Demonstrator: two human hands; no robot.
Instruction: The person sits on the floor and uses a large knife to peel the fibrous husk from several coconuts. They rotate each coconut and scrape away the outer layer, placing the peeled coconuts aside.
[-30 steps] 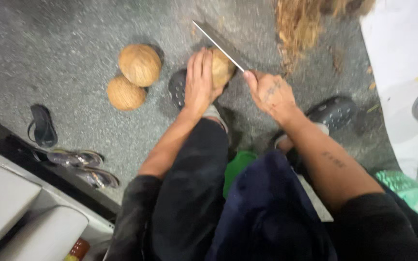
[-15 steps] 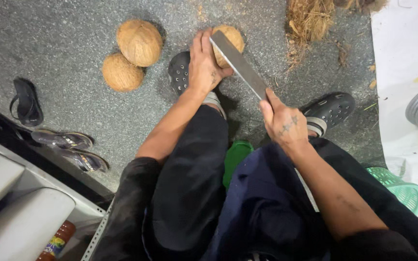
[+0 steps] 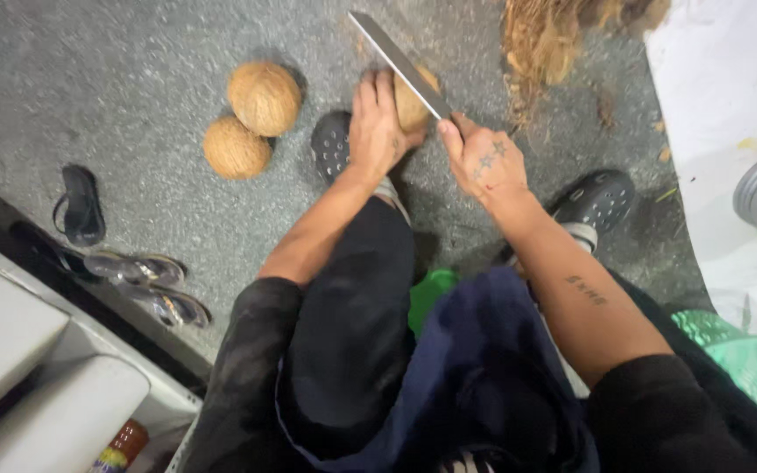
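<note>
A husked brown coconut (image 3: 415, 98) is lying on the grey speckled floor (image 3: 89, 79), and everything else is placed here relative to it. The left hand (image 3: 377, 130) is pressing on its near-left side, palm down, fingers wrapping over the shell and gripping it. The right hand (image 3: 482, 159) is sitting just to the right of the coconut and a little nearer the person, clenched around the handle of a long knife (image 3: 399, 63). The blade is slanting up and to the left from that fist, crossing over the top of the coconut; whether the edge is touching the shell cannot be told.

Directly beneath the left hand, on the near-left side of the coconut, a black clog (image 3: 331, 144) is showing. A second black clog (image 3: 596, 201) is standing to the right of the coconut and nearer the person, well apart from it. Two more coconuts are resting to the left, touching each other: the larger one (image 3: 264, 97) level with the held coconut, the smaller one (image 3: 236, 148) slightly nearer. A heap of dry husk fibre (image 3: 554, 35) is lying to the right of the coconut and beyond it. Far to the left, a black sandal (image 3: 81, 206) is lying on the floor.
</note>
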